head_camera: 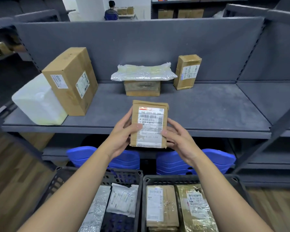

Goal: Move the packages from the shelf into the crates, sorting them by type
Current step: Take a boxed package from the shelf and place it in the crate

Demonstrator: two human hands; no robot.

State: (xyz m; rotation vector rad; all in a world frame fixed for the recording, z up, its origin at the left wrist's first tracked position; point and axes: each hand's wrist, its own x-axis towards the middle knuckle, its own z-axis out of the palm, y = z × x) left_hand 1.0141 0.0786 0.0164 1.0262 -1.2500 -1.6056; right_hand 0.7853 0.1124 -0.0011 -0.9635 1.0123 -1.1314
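Your left hand [122, 133] and right hand [176, 139] each curl round a small labelled package [149, 124], upright before the front edge of the grey metal shelf [208, 111]. Other parcels [70, 81] sit there; the left crate [124, 174] and right crate [174, 179] stand below on wood flooring [15, 181].

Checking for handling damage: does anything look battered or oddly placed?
The clear plastic parcel lies atop a small cardboard box, overhanging both sides. The held box looks crumpled along its lower edge.
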